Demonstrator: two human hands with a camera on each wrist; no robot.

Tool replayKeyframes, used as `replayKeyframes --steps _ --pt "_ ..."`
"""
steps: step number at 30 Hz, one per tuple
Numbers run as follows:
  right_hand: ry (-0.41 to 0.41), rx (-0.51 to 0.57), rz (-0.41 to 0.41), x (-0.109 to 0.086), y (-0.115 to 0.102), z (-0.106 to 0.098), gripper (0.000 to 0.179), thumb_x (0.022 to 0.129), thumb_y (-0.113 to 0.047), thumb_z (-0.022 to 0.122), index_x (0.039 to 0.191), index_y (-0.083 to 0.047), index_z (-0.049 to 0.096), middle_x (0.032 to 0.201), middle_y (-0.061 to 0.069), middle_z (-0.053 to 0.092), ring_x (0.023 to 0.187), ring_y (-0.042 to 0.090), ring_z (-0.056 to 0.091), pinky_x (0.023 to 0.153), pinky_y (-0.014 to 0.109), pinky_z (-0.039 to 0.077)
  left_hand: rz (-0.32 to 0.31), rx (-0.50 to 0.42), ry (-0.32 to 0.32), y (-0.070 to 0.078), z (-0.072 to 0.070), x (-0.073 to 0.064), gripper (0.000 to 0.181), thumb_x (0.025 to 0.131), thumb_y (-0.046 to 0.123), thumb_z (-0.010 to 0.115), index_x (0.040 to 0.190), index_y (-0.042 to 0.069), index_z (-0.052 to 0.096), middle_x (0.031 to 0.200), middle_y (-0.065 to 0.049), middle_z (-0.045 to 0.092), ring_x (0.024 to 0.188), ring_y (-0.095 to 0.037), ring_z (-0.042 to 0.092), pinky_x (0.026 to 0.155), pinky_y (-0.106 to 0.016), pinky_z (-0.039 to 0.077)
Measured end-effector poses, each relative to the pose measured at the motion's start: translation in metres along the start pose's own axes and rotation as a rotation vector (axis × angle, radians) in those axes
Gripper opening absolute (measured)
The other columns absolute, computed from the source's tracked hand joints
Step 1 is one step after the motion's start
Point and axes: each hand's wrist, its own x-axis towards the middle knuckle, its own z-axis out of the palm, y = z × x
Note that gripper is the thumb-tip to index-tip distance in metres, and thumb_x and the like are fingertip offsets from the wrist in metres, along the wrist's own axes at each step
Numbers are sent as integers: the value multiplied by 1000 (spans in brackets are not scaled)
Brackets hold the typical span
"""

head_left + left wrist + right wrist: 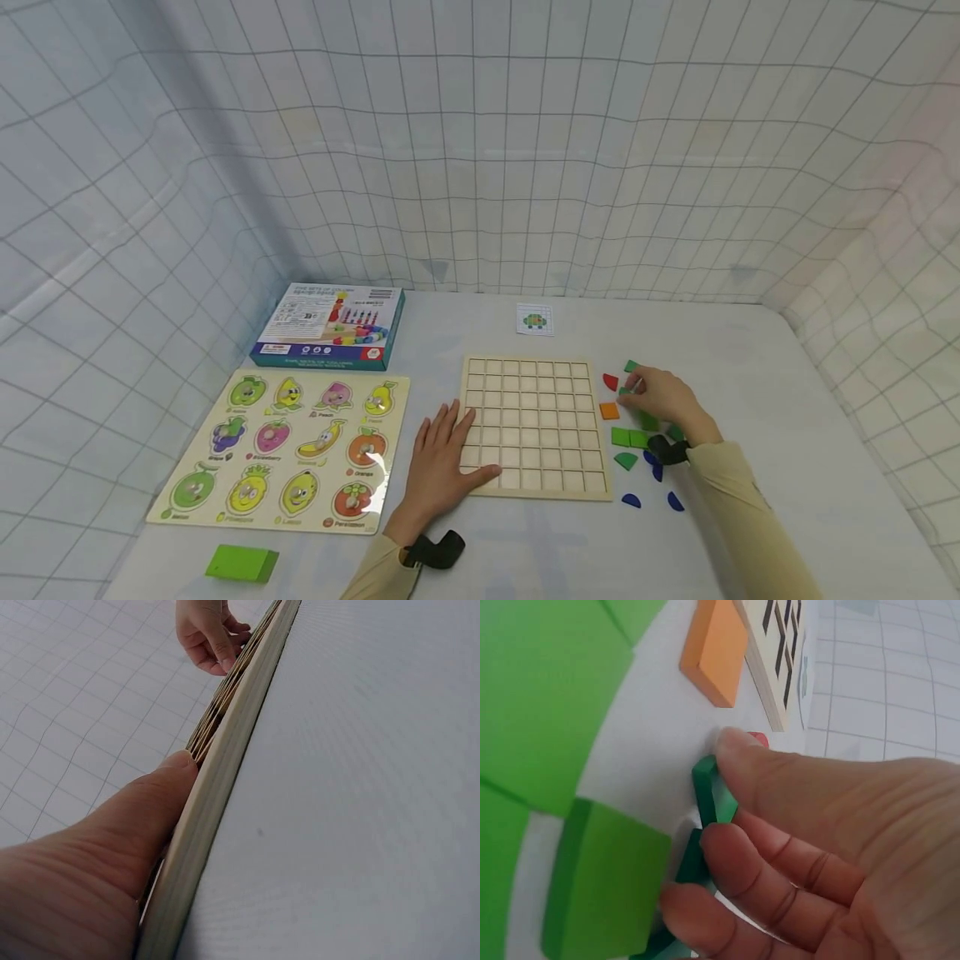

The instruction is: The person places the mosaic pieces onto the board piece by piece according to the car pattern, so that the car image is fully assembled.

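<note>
My left hand (pixel 440 465) lies with fingers spread on the left side of a wooden grid board (pixel 529 429), thumb over its lower edge. In the left wrist view the thumb touches the rim of the board (pixel 225 765). To the right of the board, my right hand (pixel 667 398) pinches a dark green piece (pixel 703 791) between thumb and fingertips, low over the table. Around that hand are an orange square (pixel 610 411), a red quarter-circle (pixel 611 382), light green squares (pixel 630 437), a green quarter-circle (pixel 626 461) and several blue half-circles (pixel 632 501).
A fruit puzzle board (pixel 281 450) lies at the left, with a toy box (pixel 330 325) behind it. A green block (pixel 242 563) sits at the front left. Behind the grid board lies a small picture card (pixel 535 319). Grid-patterned cloth walls (pixel 525 167) surround the table.
</note>
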Motion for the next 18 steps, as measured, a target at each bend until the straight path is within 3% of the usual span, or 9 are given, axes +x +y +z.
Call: replayKeyframes --steps 5,18 --pt "5 -2 28 1 -1 1 28 82 -27 74 90 -4 61 80 5 58 70 21 50 61 34 42 0 -3 2 0 0 0 90 77 61 66 145 8 40 150 -18 29 139 -35 19 110 -52 11" --pt "85 129 21 -1 1 3 25 79 -20 78 82 -3 60 76 6 56 67 21 48 57 30 41 0 2 0 0 0 0 90 77 61 66 145 8 40 151 -17 29 140 -34 19 110 -51 10"
